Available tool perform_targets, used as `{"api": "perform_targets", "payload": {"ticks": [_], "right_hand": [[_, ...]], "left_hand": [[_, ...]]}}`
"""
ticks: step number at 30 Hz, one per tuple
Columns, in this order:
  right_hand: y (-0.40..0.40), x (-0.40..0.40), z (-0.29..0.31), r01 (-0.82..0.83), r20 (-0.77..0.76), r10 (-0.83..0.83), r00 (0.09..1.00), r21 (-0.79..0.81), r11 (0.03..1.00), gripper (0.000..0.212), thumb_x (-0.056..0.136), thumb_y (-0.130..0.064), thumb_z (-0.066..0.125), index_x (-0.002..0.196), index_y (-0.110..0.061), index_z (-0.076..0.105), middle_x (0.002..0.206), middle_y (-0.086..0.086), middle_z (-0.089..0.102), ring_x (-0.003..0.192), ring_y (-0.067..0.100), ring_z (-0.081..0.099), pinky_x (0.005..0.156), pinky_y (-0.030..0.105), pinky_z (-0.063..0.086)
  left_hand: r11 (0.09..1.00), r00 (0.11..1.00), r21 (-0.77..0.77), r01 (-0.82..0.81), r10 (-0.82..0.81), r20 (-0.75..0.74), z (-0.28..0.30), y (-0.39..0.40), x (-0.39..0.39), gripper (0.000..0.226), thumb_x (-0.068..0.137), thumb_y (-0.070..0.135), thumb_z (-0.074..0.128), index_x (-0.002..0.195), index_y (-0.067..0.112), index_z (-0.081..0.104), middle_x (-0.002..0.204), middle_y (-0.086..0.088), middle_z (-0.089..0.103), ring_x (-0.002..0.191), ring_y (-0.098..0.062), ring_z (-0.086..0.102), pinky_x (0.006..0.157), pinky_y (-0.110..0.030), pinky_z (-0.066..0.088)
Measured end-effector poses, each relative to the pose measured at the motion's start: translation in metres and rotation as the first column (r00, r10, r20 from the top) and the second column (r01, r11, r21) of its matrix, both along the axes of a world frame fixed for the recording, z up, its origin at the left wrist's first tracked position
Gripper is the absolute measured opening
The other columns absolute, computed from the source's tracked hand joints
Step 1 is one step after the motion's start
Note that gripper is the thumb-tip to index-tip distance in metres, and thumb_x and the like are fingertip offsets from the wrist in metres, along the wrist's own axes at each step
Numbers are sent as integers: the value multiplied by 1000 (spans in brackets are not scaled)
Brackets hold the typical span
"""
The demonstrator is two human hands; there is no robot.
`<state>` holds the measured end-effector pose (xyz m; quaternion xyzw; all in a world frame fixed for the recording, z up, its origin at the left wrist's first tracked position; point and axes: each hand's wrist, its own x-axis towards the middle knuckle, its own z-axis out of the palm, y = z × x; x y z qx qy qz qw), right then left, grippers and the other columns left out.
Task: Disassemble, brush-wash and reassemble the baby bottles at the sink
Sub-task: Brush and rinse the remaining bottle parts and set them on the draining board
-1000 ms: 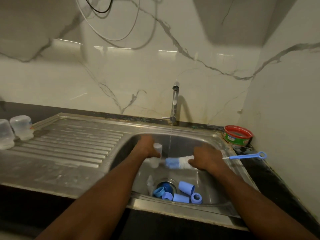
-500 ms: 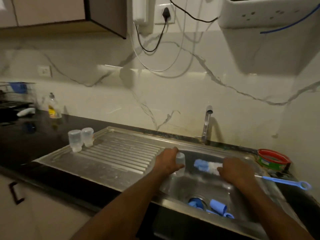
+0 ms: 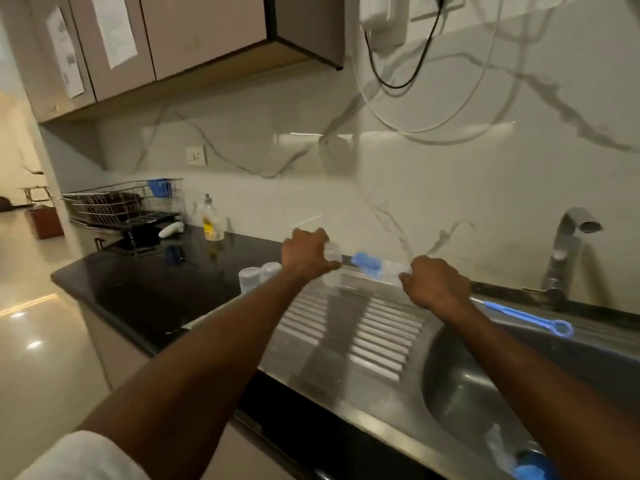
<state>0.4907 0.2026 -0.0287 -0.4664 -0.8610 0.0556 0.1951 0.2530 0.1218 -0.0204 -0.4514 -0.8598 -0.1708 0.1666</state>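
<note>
**Dim, warm kitchen light with motion blur and wide-angle bending**

Illumination is low and yellowish. A bright streak of glare lies on the marble wall at 12 o'clock, and round glints mark the floor at 9 o'clock. The wall cabinet casts a shadow beneath it. The black counter reads nearly featureless. Both hands and the cables are smeared by motion. Straight edges bow and tilt toward the frame borders.
</note>
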Motion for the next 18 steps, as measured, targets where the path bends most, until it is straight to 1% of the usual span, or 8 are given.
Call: {"api": "perform_targets", "payload": {"ticks": [3, 8, 13, 18], "right_hand": [[2, -51, 0, -35, -38, 35, 999, 2, 999, 34, 102, -42, 48, 123, -19, 59, 128, 7, 62, 115, 28, 61, 81, 33, 38], [13, -108, -14, -42, -17, 43, 999, 50, 998, 22, 98, -33, 56, 115, -21, 64, 120, 3, 65, 109, 25, 64, 77, 31, 37], [25, -125, -32, -58, 24, 56, 998, 93, 994, 22, 97, -34, 56, 114, -21, 64, 115, 1, 66, 106, 23, 65, 74, 30, 36], [34, -126, -42, -63, 67, 56, 996, 105, 992, 23, 98, -34, 57, 117, -23, 63, 119, 2, 66, 111, 24, 64, 80, 32, 38]], "left_hand": [[994, 994, -44, -100, 98, -58, 6, -3, -48, 72, 75, 69, 71, 130, 27, 53, 121, -7, 62, 124, -29, 47, 97, -43, 39], [976, 986, -138, -167, 161, -53, -1, 11, -91, 70, 73, 66, 75, 128, 27, 56, 123, -4, 60, 123, -27, 49, 101, -43, 36], [959, 979, -204, -198, 183, -90, -15, 30, -104, 72, 72, 65, 76, 128, 26, 55, 124, -5, 59, 122, -27, 50, 101, -44, 36], [939, 968, -248, -238, 208, -142, -20, 36, -112, 65, 70, 59, 78, 121, 25, 57, 116, -3, 62, 115, -26, 55, 100, -44, 38]]}}
